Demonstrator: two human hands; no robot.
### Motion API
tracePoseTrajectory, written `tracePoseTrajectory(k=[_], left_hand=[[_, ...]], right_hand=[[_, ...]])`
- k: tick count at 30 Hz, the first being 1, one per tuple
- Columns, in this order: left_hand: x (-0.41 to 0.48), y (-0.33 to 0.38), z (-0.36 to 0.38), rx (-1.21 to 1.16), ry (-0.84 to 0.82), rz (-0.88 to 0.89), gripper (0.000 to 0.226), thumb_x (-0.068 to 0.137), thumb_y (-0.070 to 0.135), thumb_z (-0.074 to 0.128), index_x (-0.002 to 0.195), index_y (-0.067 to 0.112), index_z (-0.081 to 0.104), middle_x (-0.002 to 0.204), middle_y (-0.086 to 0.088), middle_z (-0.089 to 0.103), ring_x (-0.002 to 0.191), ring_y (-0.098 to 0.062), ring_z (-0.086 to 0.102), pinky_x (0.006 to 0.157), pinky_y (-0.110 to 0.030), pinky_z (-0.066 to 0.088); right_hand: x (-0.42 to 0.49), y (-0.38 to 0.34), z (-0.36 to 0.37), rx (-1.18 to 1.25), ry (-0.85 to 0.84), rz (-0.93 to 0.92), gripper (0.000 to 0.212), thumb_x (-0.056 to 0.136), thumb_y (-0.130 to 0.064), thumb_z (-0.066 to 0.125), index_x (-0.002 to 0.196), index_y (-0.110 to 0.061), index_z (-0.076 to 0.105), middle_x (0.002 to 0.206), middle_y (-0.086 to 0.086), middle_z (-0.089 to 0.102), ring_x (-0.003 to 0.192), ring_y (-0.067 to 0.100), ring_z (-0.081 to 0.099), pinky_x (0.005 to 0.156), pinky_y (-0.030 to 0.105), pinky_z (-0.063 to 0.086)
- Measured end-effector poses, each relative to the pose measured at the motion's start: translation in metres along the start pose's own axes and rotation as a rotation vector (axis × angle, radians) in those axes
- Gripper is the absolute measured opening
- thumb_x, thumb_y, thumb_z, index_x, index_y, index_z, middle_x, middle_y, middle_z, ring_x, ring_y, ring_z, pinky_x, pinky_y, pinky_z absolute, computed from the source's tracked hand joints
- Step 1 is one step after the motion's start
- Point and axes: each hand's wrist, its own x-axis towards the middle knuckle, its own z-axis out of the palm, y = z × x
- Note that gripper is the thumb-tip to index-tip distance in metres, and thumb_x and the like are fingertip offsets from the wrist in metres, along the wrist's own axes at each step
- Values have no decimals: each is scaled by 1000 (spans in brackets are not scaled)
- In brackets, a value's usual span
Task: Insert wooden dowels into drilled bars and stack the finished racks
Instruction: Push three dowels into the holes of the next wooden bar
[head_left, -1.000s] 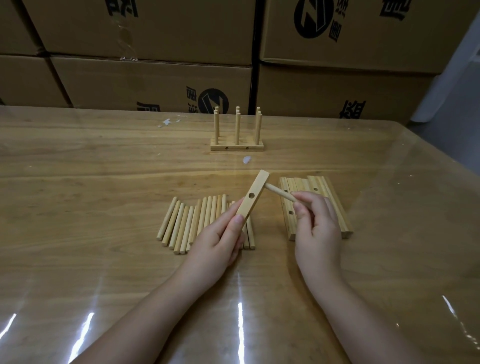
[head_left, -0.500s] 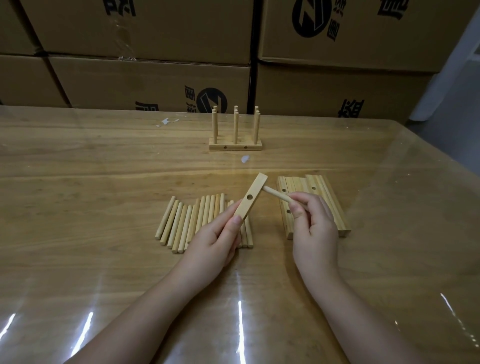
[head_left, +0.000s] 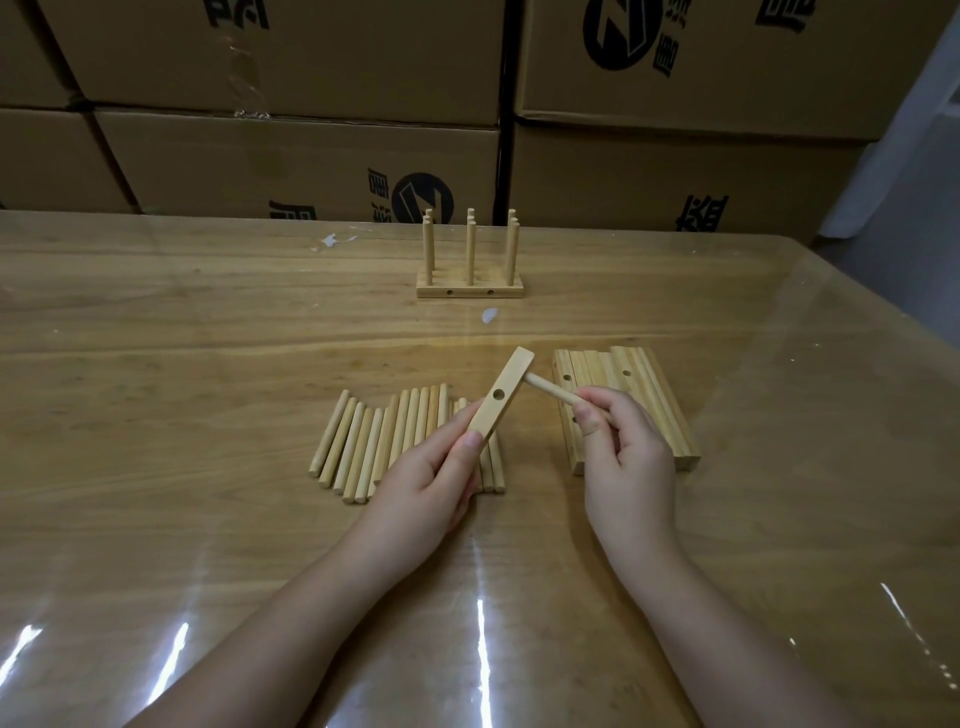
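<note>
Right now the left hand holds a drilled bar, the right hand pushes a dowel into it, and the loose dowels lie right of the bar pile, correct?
No: the head view shows the loose dowels left of the bar pile. The left hand does hold the drilled bar, the right hand the dowel.

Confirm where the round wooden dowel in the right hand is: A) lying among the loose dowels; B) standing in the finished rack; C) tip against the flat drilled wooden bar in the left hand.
C: the right hand pinches the round wooden dowel, its tip meeting the flat drilled wooden bar that the left hand grips.
</note>
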Motion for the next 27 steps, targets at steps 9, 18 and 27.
tracePoseTrajectory(k=[9,18,27], left_hand=[[1,1,1,29,1,-4,34,99,30,38,121,56,43,56,15,46,49,2,44,47,-13,37],[0,0,0,14,-6,-9,34,99,30,38,123,53,44,55,15,46,49,2,43,46,-14,37],[1,-5,-1,48,-11,24,31,91,46,39,117,64,42,58,18,48,52,4,45,50,-14,40]], right_hand=[[0,-4,-3,-38,-8,5,20,95,-18,50,104,-13,67,90,-9,62,89,17,59,76,37,49],[1,-3,-5,26,-52,114,16,95,-24,49,91,-30,64,60,-10,53,56,3,47,48,12,32],[4,-5,-8,212,-69,285,33,95,-32,46,72,-27,68,47,2,41,45,4,37,39,14,28]])
